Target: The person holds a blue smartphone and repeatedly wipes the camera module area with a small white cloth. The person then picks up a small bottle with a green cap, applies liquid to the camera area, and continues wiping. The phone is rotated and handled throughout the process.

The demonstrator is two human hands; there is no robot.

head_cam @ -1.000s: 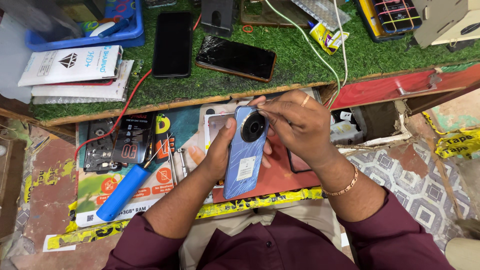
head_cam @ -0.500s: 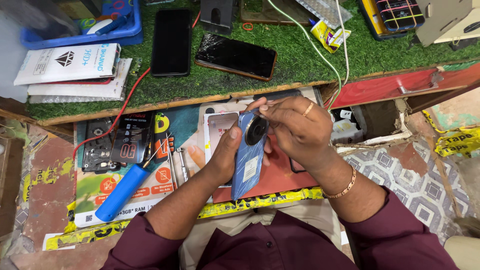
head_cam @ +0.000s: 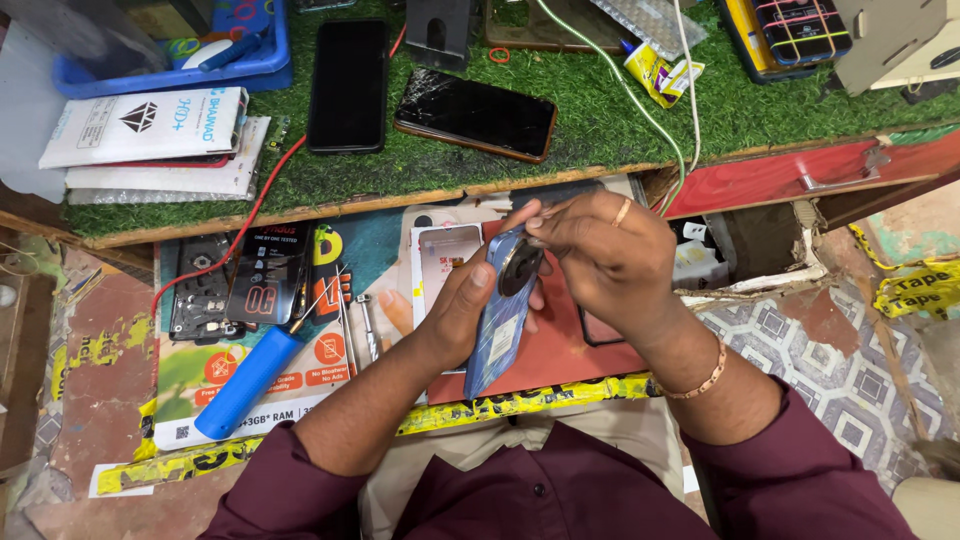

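Observation:
My left hand (head_cam: 460, 305) grips a blue phone (head_cam: 500, 320) by its left edge, held tilted on edge over the red mat, its back with the round black camera ring facing right. My right hand (head_cam: 600, 255) hovers at the phone's top end, fingers pinched together near the camera ring on what looks like a thin tool. A ring is on one finger and a gold bracelet on that wrist.
A blue-handled tool (head_cam: 245, 385) and an opened black phone body (head_cam: 200, 290) lie on the left of the tray. On the green turf shelf (head_cam: 600, 120) rest a black phone (head_cam: 348, 85), a cracked phone (head_cam: 475, 113), white packets (head_cam: 145, 130) and a blue tray (head_cam: 240, 60).
The blue phone has turned from showing its flat back to standing nearly edge-on. My right hand has stayed at its top end.

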